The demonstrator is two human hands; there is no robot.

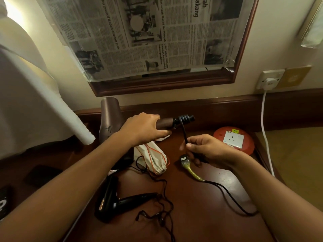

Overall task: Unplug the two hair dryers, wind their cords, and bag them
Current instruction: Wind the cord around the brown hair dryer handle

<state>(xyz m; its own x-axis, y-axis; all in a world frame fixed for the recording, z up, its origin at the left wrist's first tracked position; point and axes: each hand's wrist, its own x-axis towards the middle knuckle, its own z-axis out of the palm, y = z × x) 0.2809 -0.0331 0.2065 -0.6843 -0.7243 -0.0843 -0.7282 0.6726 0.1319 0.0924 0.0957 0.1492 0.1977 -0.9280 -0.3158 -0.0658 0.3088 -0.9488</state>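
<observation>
1. While winding, held the brown hair dryer point(110, 117) by its handle in the left hand point(143, 127), fingers wrapped closed around it, barrel pointing away past the wrist toward the wall.
2. Pinched its black cord point(183, 131) between thumb and fingers of the right hand point(204, 149), just below the handle's end, keeping that short stretch taut.
3. Left the plug point(184, 158) lying free just under the right hand, out of any socket, with slack looping off beside the right forearm.
4. Judged as early winding, with no turns seen on the handle. Probably called for light, even tension, turns laid side by side toward the left grip, and a soft bend at the strain relief.
5. Worked over a dark wooden desk point(192, 215), with the cloth bag point(153, 159) between the two wrists, the black hair dryer point(111, 198) under the left forearm with its cord loose and tangled, and a red socket unit point(234, 138) just beyond the right hand.
6. Faced a newspaper-covered frame point(157, 41) above both grips and a wall socket point(269, 81) up to the right.
</observation>
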